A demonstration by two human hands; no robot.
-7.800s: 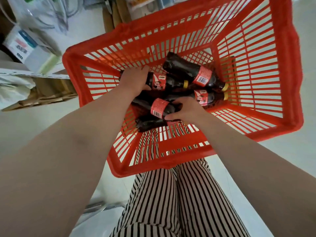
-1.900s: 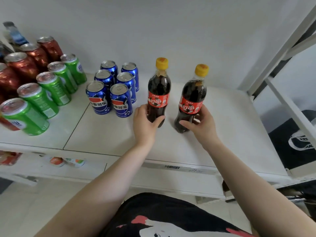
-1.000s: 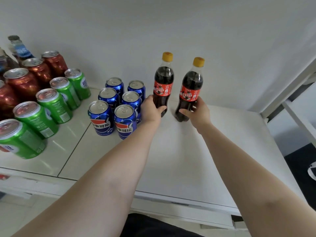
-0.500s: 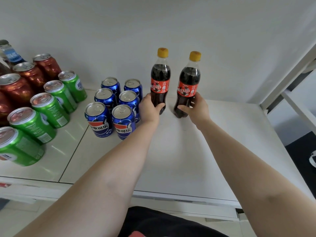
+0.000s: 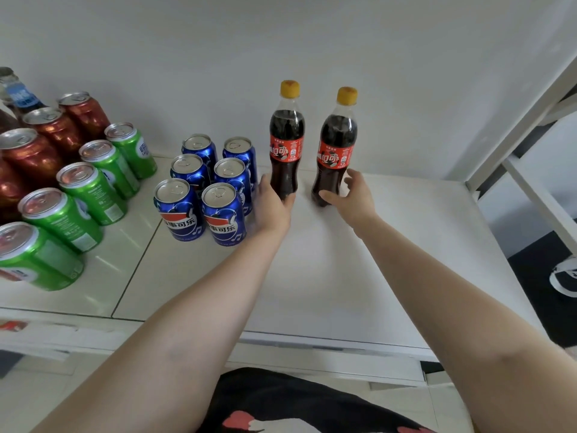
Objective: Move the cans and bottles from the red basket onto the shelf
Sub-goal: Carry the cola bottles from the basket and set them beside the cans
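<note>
Two cola bottles with red labels and yellow caps stand upright side by side at the back of the white shelf [image 5: 359, 276], close to the wall. My left hand [image 5: 272, 205] wraps the base of the left cola bottle [image 5: 286, 142]. My right hand [image 5: 351, 198] sits at the base of the right cola bottle [image 5: 336, 148]; its fingers are spread and loosened, and only the thumb is near the bottle's foot. The red basket is out of view.
Several blue Pepsi cans [image 5: 203, 185] stand in two rows just left of the bottles. Green cans [image 5: 90, 189] and red cans [image 5: 46, 139] fill the shelf's left side. A white frame post [image 5: 518, 120] rises at the right, with the floor beyond it.
Both bottles have been set down upright near the wall. My right hand's fingers have loosened from the right bottle since half a second ago; my left hand still holds its bottle.
</note>
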